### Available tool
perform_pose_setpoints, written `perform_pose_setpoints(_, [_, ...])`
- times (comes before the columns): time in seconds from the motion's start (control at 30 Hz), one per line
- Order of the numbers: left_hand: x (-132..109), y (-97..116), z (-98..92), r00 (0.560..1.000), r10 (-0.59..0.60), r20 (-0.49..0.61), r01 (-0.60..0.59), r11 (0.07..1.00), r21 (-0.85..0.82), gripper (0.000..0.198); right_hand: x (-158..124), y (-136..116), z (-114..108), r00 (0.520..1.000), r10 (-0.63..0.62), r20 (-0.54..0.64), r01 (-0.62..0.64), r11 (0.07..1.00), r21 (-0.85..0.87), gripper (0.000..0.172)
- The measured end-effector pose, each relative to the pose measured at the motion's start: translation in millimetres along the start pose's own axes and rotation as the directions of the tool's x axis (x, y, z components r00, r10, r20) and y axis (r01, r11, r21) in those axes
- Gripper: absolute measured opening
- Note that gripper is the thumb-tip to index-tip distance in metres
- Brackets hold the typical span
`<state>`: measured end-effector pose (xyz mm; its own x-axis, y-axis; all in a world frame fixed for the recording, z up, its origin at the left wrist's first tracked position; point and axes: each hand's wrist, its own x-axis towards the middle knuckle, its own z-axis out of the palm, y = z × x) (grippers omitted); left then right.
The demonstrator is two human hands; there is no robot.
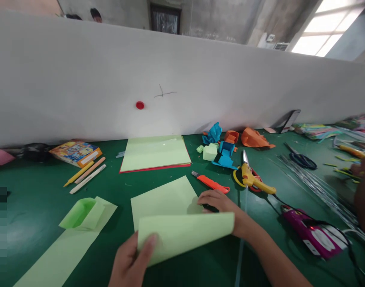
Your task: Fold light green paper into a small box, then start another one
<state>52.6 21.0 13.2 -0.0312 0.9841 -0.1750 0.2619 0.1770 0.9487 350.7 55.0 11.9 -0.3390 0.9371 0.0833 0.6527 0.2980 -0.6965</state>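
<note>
A sheet of light green paper (pixel 185 233) is bent over toward me, its near part raised off the table. My left hand (pixel 133 259) pinches its near left edge, thumb on top. At the far right side of the sheet, my right hand (pixel 219 201) rests with bent fingers close together; a small dark patch shows beneath them, and I cannot make out what it is. An orange utility knife (pixel 212 183) lies just beyond my right hand. To the left sits a folded green paper piece (pixel 83 215) on a long green strip (pixel 59 255).
Green sheets (pixel 155 153) lie by the white partition (pixel 80 79). A yellow glue gun (pixel 255 179), crumpled blue paper (pixel 212 133) and a purple box (pixel 315 233) with cables stand right. Markers (pixel 88 179) and a colourful box (pixel 76 152) lie left. Another person's arm (pixel 364 195) shows far right.
</note>
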Motion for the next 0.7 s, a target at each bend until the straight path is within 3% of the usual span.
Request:
perform_pose_setpoints(0.1, [20.8, 7.9, -8.5, 0.995, -0.048, -0.082, 0.052, 0.998, 0.045, 0.066, 0.1, -4.1, -0.8, 0.999, 0.037, -0.007, -0.036, 0.999, 0.038, 0.031])
perform_pose_setpoints(0.2, [37.7, 7.6, -16.9, 0.998, -0.034, -0.060, 0.041, 0.993, 0.115, 0.069, -0.5, -7.8, -0.9, 0.989, 0.139, -0.050, -0.134, 0.986, 0.100, 0.033])
perform_pose_setpoints(0.27, [44.4, 5.4, -21.0, 0.998, -0.009, -0.061, 0.018, 0.988, 0.152, 0.069, -1.6, -9.0, 1.5, 0.978, 0.191, -0.084, -0.166, 0.957, 0.239, 0.029])
perform_pose_setpoints(0.33, [48.8, 3.2, -24.0, 0.997, 0.019, -0.081, -0.003, 0.982, 0.191, 0.068, -3.3, -8.6, 7.2, 0.968, 0.212, -0.134, -0.134, 0.890, 0.436, 0.032])
perform_pose_setpoints(0.43, [55.1, -1.1, -27.2, 0.995, 0.055, -0.081, -0.032, 0.967, 0.254, 0.063, -6.3, -5.5, 19.5, 0.939, 0.266, -0.217, -0.060, 0.748, 0.661, 0.053])
perform_pose_setpoints(0.5, [59.3, -6.2, -28.2, 0.992, 0.099, -0.077, -0.074, 0.957, 0.279, 0.060, -7.4, -3.5, 27.7, 0.941, 0.275, -0.196, -0.076, 0.737, 0.671, 0.055])
perform_pose_setpoints(0.63, [58.9, -19.8, -27.0, 0.961, 0.236, -0.147, -0.179, 0.930, 0.322, 0.061, -5.9, -3.8, 40.4, 0.926, 0.348, -0.146, -0.189, 0.762, 0.619, 0.093])
perform_pose_setpoints(0.7, [51.8, -24.4, -25.3, 0.922, 0.348, -0.168, -0.256, 0.876, 0.409, 0.063, -3.7, -3.5, 44.4, 0.899, 0.406, -0.162, -0.233, 0.759, 0.608, 0.094])
